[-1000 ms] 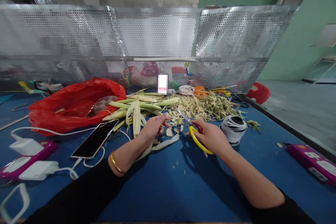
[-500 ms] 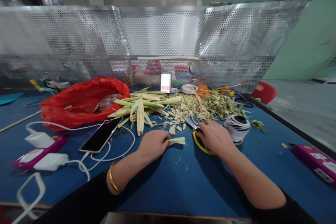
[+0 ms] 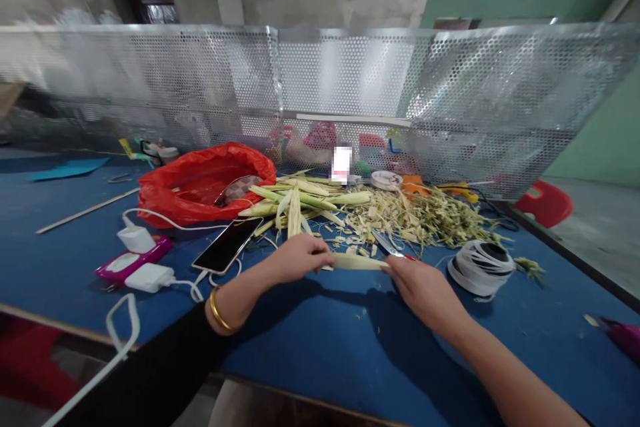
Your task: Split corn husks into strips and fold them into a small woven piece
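My left hand (image 3: pixel 299 257) and my right hand (image 3: pixel 419 284) each pinch one end of a pale green leaf strip (image 3: pixel 357 261), stretched level between them just above the blue table (image 3: pixel 320 340). The scissors (image 3: pixel 389 248) lie on the table just behind my right hand, only the blades and a bit of red showing. A bundle of long green stalks (image 3: pixel 300 201) lies behind my left hand. A heap of cut trimmings (image 3: pixel 425 213) spreads behind my right hand.
A red plastic bag (image 3: pixel 200 180) sits at the back left. A phone (image 3: pixel 227 244) on a white cable, chargers (image 3: pixel 147 276) and a pink case (image 3: pixel 131 261) lie left. A white tape roll (image 3: pixel 481 260) is right. A perforated metal screen (image 3: pixel 350 87) closes the back.
My right hand let go of the yellow-handled scissors and took the free end of the leaf strip. My left hand kept its end. The view swung left.
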A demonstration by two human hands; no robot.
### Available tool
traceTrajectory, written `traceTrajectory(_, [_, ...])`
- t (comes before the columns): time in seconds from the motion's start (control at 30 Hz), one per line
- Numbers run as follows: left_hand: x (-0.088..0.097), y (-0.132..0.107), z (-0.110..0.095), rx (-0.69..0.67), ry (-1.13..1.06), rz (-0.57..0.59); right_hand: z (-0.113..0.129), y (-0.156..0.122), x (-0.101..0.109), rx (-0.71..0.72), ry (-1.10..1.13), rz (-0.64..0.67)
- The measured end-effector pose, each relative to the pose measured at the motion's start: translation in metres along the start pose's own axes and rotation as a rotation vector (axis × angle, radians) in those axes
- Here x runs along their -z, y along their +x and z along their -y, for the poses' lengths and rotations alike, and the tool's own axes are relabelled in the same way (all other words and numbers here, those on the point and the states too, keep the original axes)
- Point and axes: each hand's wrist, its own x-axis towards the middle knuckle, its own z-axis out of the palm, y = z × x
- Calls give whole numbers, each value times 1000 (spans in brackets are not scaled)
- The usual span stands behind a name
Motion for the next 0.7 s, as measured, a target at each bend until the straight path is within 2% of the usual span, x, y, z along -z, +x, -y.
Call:
traceTrajectory(0.03, [12, 1, 7, 46, 17, -52, -5, -3, 1, -36, 37, 13])
traceTrajectory(0.13, [44, 7, 27, 229, 222, -355, -13, -10, -1, -29, 148, 62])
traceTrajectory(0.23, [55, 18, 42, 320, 294, -491, -11, -14, -2, 48, 145, 127])
traceTrajectory(0.33, [47, 29, 54, 400, 271, -509, -4, -14, 3, 118, 117, 137])
traceTrajectory(0.5, [40, 34, 60, 397, 111, -491, 5, -3, 20, 135, 227, 83])
traceTrajectory(0.63, [35, 28, 43, 326, -126, -436, 18, 25, 23, 48, 416, -64])
traceTrajectory(0.67, [31, 27, 36, 301, -228, -399, 23, 34, 21, 27, 480, -95])
traceTrajectory(0.7, [26, 25, 30, 280, -472, -344, 29, 44, 19, 0, 560, -126])
